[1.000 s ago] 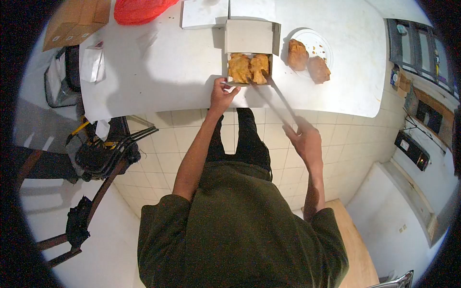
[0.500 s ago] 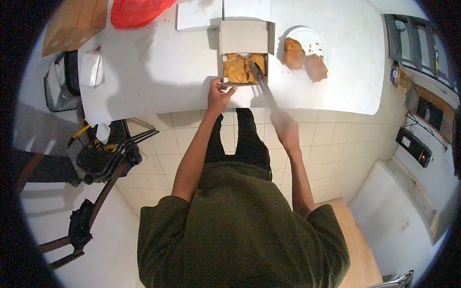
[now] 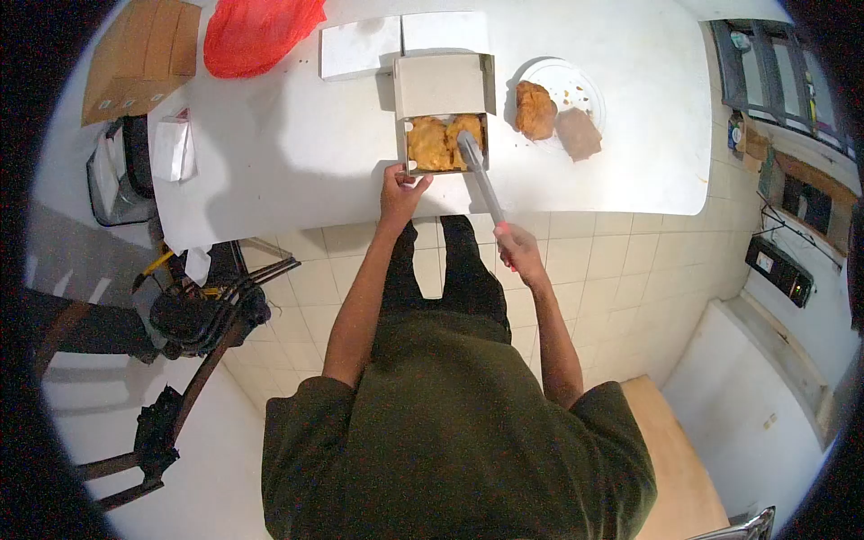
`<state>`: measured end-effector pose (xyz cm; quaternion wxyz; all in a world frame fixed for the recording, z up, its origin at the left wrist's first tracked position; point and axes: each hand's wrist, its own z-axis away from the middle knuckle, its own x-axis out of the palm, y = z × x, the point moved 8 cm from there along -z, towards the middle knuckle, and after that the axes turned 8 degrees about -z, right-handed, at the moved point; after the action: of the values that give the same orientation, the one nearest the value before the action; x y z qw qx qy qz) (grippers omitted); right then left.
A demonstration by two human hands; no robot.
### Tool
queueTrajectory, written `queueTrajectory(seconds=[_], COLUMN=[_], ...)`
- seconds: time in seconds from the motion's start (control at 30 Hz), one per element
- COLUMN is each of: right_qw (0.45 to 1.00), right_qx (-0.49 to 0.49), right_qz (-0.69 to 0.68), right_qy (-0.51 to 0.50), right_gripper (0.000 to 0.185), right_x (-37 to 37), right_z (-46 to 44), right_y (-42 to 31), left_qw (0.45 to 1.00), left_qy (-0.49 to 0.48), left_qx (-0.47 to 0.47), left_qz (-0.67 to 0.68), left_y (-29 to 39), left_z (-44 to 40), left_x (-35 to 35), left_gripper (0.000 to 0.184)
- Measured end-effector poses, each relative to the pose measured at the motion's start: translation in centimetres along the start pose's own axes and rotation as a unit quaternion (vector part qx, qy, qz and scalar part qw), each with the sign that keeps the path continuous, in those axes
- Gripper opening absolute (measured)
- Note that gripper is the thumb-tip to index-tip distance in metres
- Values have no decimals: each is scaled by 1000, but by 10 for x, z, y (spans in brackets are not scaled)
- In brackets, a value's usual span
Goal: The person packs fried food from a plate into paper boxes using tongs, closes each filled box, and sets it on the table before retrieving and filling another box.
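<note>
An open cardboard box (image 3: 443, 85) holds two golden fried pieces (image 3: 430, 144) side by side, its lid raised at the back. My left hand (image 3: 400, 196) grips the box's near left corner between thumb and fingers. Metal tongs (image 3: 484, 187) are closed in my right hand (image 3: 519, 252), which is wrapped round their red-marked end. The tips of the tongs rest on the right-hand piece in the box. On a white plate (image 3: 589, 83) to the right lie two more fried pieces (image 3: 535, 112) and several crumbs.
Two closed white boxes (image 3: 360, 47) stand behind the open one on the white table (image 3: 297, 180). A red plastic bag (image 3: 256, 36), a cardboard carton (image 3: 144, 63) and a white packet (image 3: 173, 148) are at the left. Stacked chairs (image 3: 207, 301) stand left of my legs.
The tongs went from spread apart to closed, with their tips on the right-hand piece. My right hand moved left. The view has shifted slightly; my left hand stays at the box.
</note>
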<state>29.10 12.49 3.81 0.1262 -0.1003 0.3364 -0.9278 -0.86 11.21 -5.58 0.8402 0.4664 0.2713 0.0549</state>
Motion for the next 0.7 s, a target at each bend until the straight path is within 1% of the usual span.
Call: queueTrajectory(seconds=[0.03,0.07,0.17,0.27,0.37,0.4,0.43,0.5,0.57,0.6,0.63,0.67,0.7], right_qw=[999,999,998,999,999,999,999,996,980,970,927,906,881], right_qx=[7,5,-11,-15,-31,-41,-41,-48,-140,-146,-244,-257,-264], right_qz=[-27,-36,-35,-18,5,-20,-31,-59,-7,70,114,185,257], right_qy=[-20,-21,-43,-34,-19,-28,-8,42,138,180,260,281,298], right_gripper=[30,29,29,29,29,30,32,35,44,54,58,61,64], right_x=[1,2,1,-5,-18,-23,-33,-55,-90,-111,-136,-149,-161], right_z=[-5,-8,-16,-13,3,8,14,20,20,18,9,6,2], right_y=[9,12,13,10,-6,-12,-18,-33,-58,-74,-79,-102,-123], left_qw=[1000,1000,1000,999,1000,999,998,996,990,990,986,978,960], left_qy=[-6,1,20,30,-1,-9,-36,-50,15,41,70,100,108], left_qx=[-10,-1,11,-10,-12,-18,-29,13,137,131,123,113,170], left_qz=[-6,16,13,-11,22,24,43,68,22,-34,-90,-145,-193], left_y=[-3,-4,-2,13,29,22,15,1,32,42,61,77,100], left_z=[-1,-2,-1,5,11,8,6,0,12,19,28,32,38], left_x=[1,2,1,-4,-10,-7,-5,-3,-16,-22,-31,-38,-37], left_gripper=[69,68,67,62,59,57,56,51,47,46,45,45,44])
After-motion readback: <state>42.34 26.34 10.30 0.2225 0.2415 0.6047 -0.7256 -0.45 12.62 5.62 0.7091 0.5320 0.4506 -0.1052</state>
